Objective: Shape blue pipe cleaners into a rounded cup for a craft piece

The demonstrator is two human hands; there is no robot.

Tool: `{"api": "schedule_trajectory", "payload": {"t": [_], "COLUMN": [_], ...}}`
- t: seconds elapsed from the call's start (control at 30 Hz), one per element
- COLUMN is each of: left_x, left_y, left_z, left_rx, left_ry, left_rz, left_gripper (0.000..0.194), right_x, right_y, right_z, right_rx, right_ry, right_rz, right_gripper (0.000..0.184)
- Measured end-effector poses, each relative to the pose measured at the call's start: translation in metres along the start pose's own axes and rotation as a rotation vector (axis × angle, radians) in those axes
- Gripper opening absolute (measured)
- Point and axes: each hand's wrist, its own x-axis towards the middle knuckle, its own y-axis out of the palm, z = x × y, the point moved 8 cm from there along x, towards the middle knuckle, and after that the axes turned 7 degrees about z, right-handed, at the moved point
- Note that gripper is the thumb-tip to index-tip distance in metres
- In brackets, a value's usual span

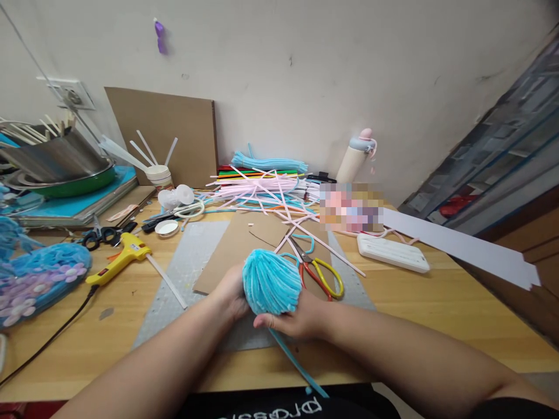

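A rounded blue shell-like form made of fuzzy pipe cleaners [271,282] is held upright over the middle of the table. My left hand [229,294] cups it from the left, fingers hidden behind it. My right hand [297,319] grips its lower right, thumb and fingers closed under it. A loose blue pipe cleaner end [297,364] trails from the form toward my body. Red-and-yellow scissors [317,267] lie just behind the form on a brown cardboard sheet [236,244].
A yellow glue gun [120,256] with a black cord lies at left, beside black scissors [100,235]. A pile of pink and blue pipe cleaners [262,189] sits at the back. A white case [393,253] and white paper strip [458,241] lie right. A blue flowered craft piece [39,279] is far left.
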Motion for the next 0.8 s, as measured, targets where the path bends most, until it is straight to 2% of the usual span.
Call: {"api": "schedule_trajectory", "payload": {"t": [0.13,0.23,0.4,0.57,0.7,0.8], "left_x": [0.002,0.0,-0.009,-0.009,-0.008,-0.01], "left_y": [-0.002,-0.003,0.005,0.006,0.013,0.012], "left_z": [-0.013,-0.013,-0.002,0.006,-0.005,-0.014], "left_rx": [-0.024,0.051,0.183,0.126,0.013,-0.031], "left_ry": [0.071,0.015,-0.097,-0.123,-0.049,-0.015], "left_rz": [0.063,0.125,0.243,0.212,0.189,0.142], "left_gripper": [0.03,0.035,0.036,0.036,0.032,0.033], "right_x": [-0.002,-0.005,-0.009,-0.011,-0.004,0.0], "right_y": [-0.004,0.0,0.004,0.005,-0.003,0.002], "right_z": [-0.011,-0.018,-0.015,-0.009,-0.002,-0.005], "right_rx": [0.431,0.634,0.575,0.501,0.462,0.486], "right_ry": [0.108,0.222,0.213,0.152,0.097,0.137], "right_rz": [-0.059,-0.054,-0.005,0.047,0.004,0.028], "right_gripper": [0.037,0.046,0.043,0.038,0.028,0.029]}}
